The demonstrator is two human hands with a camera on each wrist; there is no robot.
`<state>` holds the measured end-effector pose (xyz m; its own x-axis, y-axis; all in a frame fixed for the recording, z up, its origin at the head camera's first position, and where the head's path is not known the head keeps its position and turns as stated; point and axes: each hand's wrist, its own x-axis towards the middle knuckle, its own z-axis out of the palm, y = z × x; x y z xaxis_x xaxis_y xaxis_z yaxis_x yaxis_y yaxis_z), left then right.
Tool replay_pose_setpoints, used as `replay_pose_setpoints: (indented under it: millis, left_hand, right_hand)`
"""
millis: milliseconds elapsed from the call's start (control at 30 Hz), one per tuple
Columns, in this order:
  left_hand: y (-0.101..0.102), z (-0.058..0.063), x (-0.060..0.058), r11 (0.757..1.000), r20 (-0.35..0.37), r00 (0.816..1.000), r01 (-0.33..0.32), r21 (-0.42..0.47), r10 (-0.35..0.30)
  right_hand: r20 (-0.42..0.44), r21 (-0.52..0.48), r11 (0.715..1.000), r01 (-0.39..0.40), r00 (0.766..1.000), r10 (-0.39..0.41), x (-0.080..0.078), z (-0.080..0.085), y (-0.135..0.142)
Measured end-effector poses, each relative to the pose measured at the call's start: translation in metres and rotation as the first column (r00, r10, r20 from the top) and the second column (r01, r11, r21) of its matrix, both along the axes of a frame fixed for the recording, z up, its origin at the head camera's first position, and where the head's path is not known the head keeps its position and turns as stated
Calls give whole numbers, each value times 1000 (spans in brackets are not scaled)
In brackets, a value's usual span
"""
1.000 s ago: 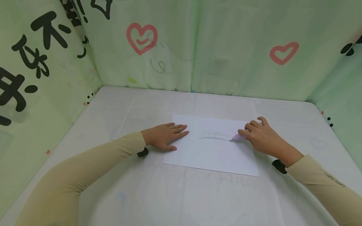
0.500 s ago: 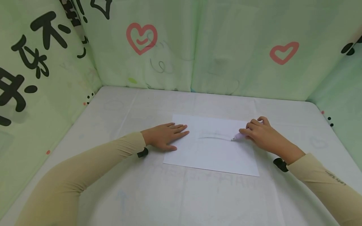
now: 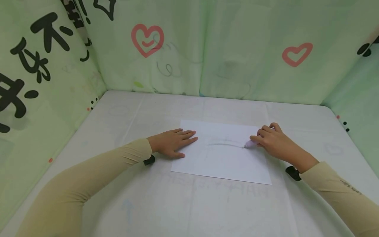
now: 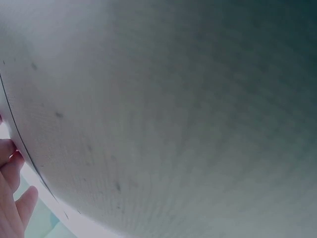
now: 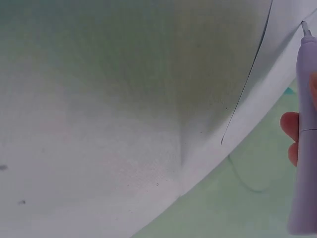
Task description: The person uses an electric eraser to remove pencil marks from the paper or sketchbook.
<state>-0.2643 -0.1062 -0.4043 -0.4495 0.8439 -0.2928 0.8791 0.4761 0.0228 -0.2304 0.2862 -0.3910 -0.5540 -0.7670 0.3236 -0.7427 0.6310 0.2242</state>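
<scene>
One pen [image 5: 307, 148], pinched by right grip [image 3: 276, 144], has edged rightward; left grip [image 3: 172, 143] lies spread.

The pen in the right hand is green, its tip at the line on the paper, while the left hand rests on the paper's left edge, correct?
Only the colour is wrong: the pen in the right hand is pale purple, as the right wrist view shows.

The table [image 3: 160, 204] had a white top with rounded far corners, long creases [image 3: 133, 120] and faint, smudgy marks [image 3: 333, 149] here and there. Near its middle lay a sheet of white paper [image 3: 219, 164], slightly askew, bearing a thin, curved line [image 3: 223, 144].
</scene>
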Motion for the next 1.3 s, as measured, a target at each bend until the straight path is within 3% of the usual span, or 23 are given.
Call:
replay_pose_setpoints:
  millis: [1300]
  left_hand:
    - [-1,3,2,1000,8,1000,4,29,-5]
  right_hand:
    - [-37,11,999,-40,998,41,-2,0,-2]
